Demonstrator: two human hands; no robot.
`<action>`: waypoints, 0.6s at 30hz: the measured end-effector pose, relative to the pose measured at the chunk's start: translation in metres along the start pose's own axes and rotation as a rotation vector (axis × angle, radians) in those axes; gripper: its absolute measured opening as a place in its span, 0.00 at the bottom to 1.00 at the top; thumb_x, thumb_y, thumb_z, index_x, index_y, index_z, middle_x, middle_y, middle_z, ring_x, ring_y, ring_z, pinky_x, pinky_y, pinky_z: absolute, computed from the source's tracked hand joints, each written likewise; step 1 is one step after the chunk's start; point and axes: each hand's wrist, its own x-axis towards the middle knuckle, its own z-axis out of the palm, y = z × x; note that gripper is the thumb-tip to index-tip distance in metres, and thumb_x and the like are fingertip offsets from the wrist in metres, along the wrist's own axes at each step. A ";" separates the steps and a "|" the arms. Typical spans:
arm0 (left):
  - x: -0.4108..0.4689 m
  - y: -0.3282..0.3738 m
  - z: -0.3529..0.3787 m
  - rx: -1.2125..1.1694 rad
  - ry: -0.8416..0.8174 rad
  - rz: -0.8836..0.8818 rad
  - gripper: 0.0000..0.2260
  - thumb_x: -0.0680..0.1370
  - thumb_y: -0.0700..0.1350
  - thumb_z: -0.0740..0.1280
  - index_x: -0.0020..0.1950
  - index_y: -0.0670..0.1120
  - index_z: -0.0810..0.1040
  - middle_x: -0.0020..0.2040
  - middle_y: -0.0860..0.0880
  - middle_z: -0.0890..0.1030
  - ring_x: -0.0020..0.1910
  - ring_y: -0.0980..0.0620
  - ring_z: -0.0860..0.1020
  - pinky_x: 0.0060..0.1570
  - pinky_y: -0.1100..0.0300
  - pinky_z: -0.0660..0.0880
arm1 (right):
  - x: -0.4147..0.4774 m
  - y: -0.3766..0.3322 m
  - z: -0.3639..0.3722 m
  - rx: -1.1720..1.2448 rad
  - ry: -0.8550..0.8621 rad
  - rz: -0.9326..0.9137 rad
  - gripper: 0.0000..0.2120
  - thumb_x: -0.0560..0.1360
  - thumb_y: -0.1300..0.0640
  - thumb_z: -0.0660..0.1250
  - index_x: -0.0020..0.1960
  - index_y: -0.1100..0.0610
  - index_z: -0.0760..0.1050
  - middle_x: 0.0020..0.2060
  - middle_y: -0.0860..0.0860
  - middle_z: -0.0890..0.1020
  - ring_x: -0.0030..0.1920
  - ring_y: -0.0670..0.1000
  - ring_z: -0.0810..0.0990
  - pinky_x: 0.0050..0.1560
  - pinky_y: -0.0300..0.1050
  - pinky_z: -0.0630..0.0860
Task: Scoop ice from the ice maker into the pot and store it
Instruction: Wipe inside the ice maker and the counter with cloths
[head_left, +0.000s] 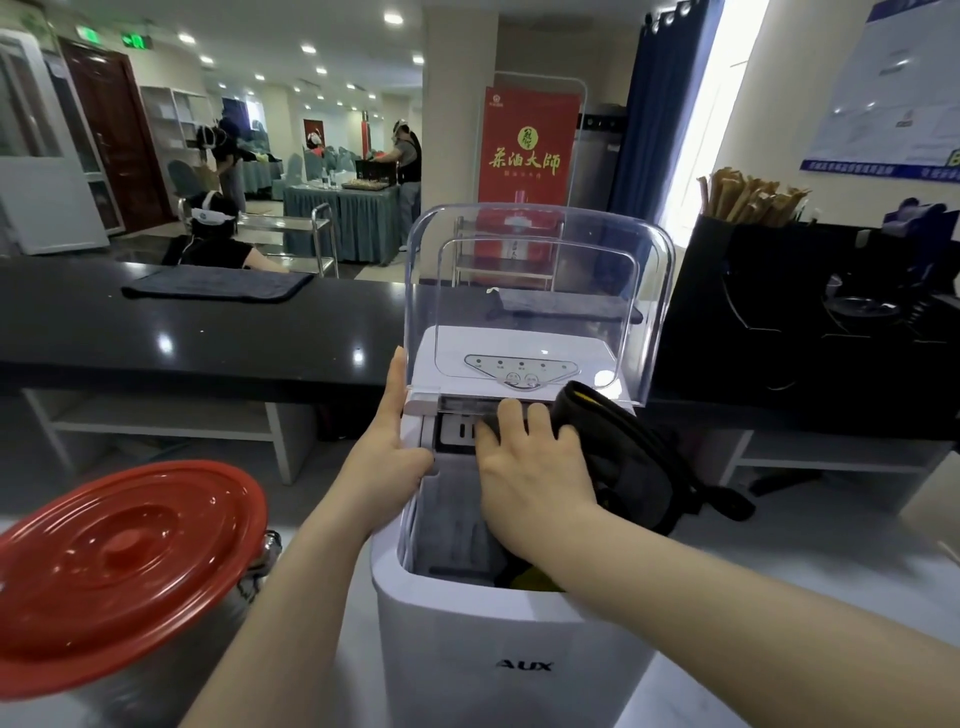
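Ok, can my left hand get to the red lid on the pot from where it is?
Probably yes. The left hand lies flat against the left side of the ice maker, holding nothing, and the red lid sits on the pot to its left, with nothing visible between them.

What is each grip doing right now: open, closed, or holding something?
Left grip: open, flat against the side of the ice maker.
Right grip: reaching into the ice maker; cannot be told.

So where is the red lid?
The red lid sits low on the left of the head view, on the metal pot, beside the white ice maker.
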 end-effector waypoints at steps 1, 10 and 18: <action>0.000 0.000 0.000 -0.005 0.000 -0.002 0.47 0.72 0.27 0.60 0.73 0.69 0.42 0.55 0.75 0.66 0.48 0.70 0.73 0.36 0.76 0.71 | -0.001 0.004 -0.001 0.016 -0.009 0.017 0.22 0.75 0.57 0.58 0.69 0.57 0.65 0.62 0.58 0.66 0.59 0.61 0.67 0.50 0.52 0.67; 0.001 -0.002 0.000 -0.046 -0.011 0.004 0.48 0.72 0.27 0.60 0.72 0.71 0.42 0.66 0.64 0.67 0.56 0.63 0.73 0.43 0.69 0.72 | -0.009 0.020 -0.008 0.073 -0.200 0.136 0.27 0.77 0.48 0.59 0.73 0.56 0.58 0.63 0.59 0.64 0.62 0.60 0.65 0.56 0.55 0.66; 0.000 -0.001 -0.002 -0.046 -0.027 0.005 0.47 0.73 0.28 0.60 0.72 0.70 0.42 0.65 0.64 0.65 0.52 0.67 0.71 0.41 0.72 0.70 | -0.014 0.032 -0.015 0.013 -0.298 0.213 0.32 0.78 0.41 0.58 0.72 0.63 0.59 0.63 0.59 0.67 0.62 0.58 0.67 0.52 0.51 0.66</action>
